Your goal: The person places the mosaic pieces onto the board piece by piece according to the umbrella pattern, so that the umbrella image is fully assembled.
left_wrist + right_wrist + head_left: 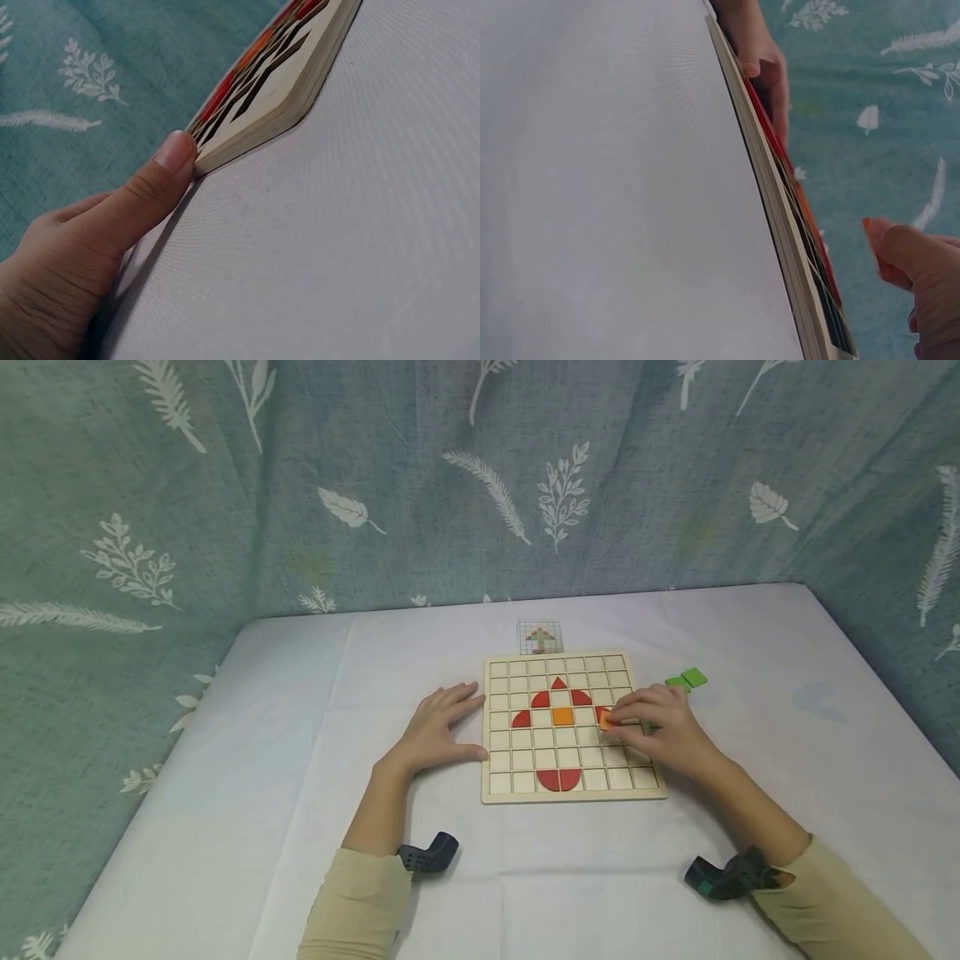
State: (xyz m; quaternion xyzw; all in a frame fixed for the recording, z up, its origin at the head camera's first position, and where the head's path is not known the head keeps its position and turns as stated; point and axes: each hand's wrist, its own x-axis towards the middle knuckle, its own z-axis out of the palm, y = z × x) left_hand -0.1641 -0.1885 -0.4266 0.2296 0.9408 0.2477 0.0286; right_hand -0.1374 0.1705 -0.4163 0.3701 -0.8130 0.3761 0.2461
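Note:
A wooden grid board [611, 783] lies flat on the white cloth. My left hand [435, 733] touches its left edge, fingers and thumb spread. In the left wrist view the thumb [161, 169] presses near a corner of the board. Between the fingertips of my right hand [667, 731], an orange tile [605, 721] is pinched above the right part of the grid. A second orange square [562, 717] sits in a cell near the middle. Around it are a red triangle [558, 683] and several red quarter-round tiles [521, 719]. One red piece beside the right fingertips is partly hidden.
Behind the board lies a small pattern card [540, 637] with a printed figure. Green tiles [695, 677] lie on the table beyond the right hand, some partly covered by it. A leaf-patterned curtain [420, 493] hangs behind the table.

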